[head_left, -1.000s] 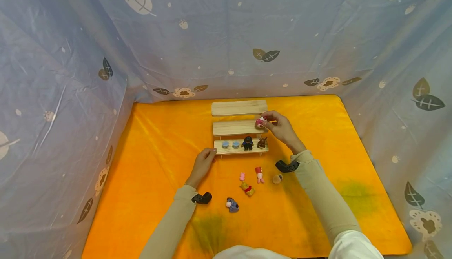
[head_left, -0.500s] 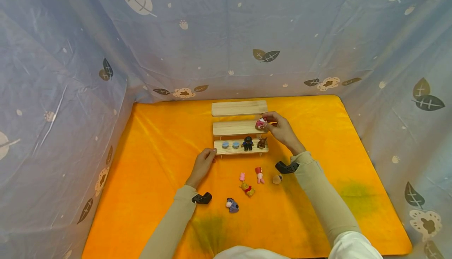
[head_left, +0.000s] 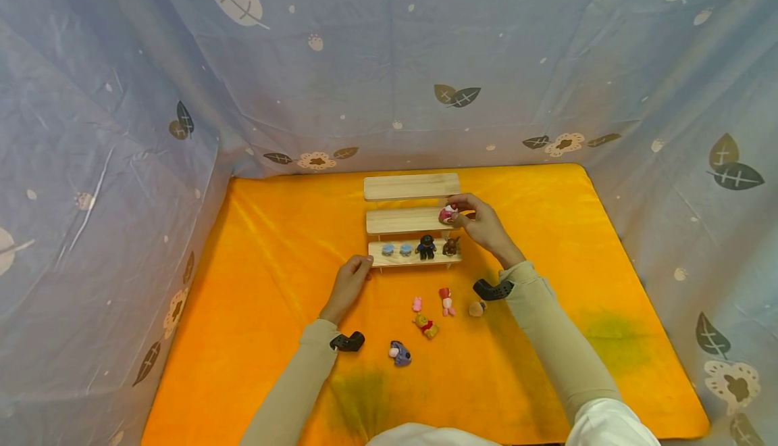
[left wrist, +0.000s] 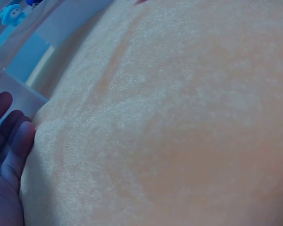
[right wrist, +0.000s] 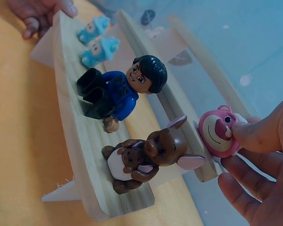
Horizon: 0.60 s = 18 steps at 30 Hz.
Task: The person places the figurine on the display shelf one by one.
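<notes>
Pink bear figure (right wrist: 218, 130): small, rigid, probably light moulded plastic with a smooth, rounded head that could slip; hold it across the head, as the right hand (head_left: 483, 221) does now, thumb and fingers pinching it at the right end of the middle step of the wooden stand (head_left: 412, 221). Left hand (head_left: 348, 286) rests on the orange cloth (head_left: 273, 263), fingers relaxed, touching the stand's lower-left corner. Count: three steps; four figures on the lowest; five on the cloth.

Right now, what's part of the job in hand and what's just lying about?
In hand:
right hand pinching pink bear figure
wooden tiered shelf
left hand at its corner

Lying about:
yellow bear
blue-grey donkey
two pink figures
</notes>
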{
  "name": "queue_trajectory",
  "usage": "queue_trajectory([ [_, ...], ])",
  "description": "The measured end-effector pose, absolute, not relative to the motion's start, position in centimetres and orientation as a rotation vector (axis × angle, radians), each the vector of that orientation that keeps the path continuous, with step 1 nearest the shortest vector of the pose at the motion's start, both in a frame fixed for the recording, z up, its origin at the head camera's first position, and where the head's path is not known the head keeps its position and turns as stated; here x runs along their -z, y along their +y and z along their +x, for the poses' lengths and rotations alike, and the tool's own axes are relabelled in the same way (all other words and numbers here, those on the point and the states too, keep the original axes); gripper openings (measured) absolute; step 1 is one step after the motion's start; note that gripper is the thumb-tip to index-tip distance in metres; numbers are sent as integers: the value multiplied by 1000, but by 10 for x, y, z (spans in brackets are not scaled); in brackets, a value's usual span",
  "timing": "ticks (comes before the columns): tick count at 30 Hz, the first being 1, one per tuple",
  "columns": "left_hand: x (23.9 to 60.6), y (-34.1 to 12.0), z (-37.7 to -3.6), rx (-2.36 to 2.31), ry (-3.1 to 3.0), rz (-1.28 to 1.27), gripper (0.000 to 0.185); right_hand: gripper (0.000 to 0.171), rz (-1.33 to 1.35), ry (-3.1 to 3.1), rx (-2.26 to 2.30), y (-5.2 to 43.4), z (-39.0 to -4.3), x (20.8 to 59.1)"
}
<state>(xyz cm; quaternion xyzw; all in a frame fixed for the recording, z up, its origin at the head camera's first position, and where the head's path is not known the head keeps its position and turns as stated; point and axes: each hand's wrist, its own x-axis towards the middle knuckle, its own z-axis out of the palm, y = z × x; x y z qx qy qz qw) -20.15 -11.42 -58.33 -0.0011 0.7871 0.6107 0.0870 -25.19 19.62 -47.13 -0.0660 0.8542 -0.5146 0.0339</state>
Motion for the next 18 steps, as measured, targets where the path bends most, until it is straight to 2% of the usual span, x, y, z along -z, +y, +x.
queue_trajectory([
  [18, 583, -113, -201, -1799, 2374, -23, 42, 35, -221, 2745, 1585, 205, -243, 462],
])
